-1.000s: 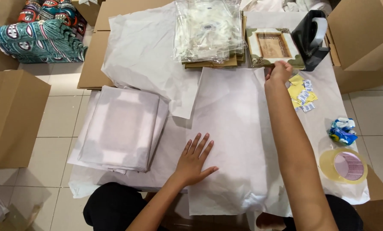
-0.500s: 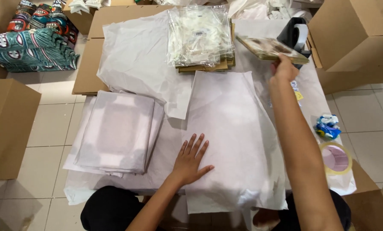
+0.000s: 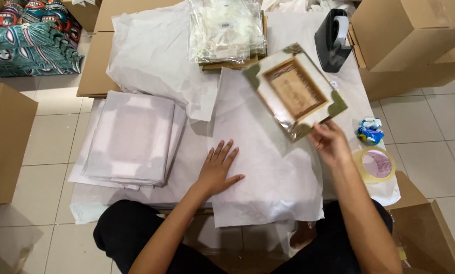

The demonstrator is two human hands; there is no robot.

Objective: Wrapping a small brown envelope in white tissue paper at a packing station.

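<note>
Head view looks down at a low surface [image 3: 349,96] covered with white paper. Near the middle of the frame, the left hand [image 3: 216,170] lies flat on a big sheet of white paper [image 3: 260,167]. Its fingers are spread wide, so its grip is open and holds nothing; it only presses on the sheet.

Right of the middle, the right hand [image 3: 330,143] is lifted up. Its grip is closed on the lower corner of a flat packet [image 3: 294,91] in clear plastic. The packet is cream with a brown square in the middle and green corners. It is tilted and held in the air above the top part of the big sheet.

At the top middle of the frame sits a pile of clear plastic bags [image 3: 226,30] with pale things inside. A black tape holder [image 3: 333,39] stands at the upper right, near a brown box [image 3: 410,35]. At the right edge of the surface lie a roll of clear tape [image 3: 375,165] and a small blue and white wad [image 3: 369,130] just above it.

On the left lies a stack of things wrapped in white paper [image 3: 131,139]. Folded cloth with bright patterns [image 3: 27,38] sits in the upper left corner on the floor.
</note>
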